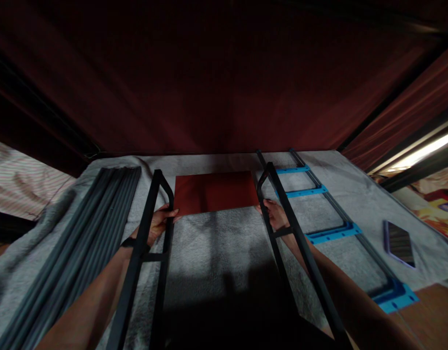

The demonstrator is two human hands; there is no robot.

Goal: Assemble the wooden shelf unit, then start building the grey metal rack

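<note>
A flat orange-red panel (214,193) spans between two black tubular metal frames, the left frame (137,262) and the right frame (307,255). At the panel's near left corner, my left hand (158,223) is closed, thumb on its edge and fingers by the inner tube of the frame. My right hand (277,215) pinches around the near right corner beside the other inner tube; its fingertips are partly hidden. Both forearms pass close to the frames. Whether the panel is fastened to the tubes I cannot tell.
A bundle of grey tubes (81,248) lies on the left of the grey fleece cloth (224,253). To the right are grey tubes with several blue crosspieces (335,234) and a phone (399,243). Dark red fabric (216,97) hangs behind.
</note>
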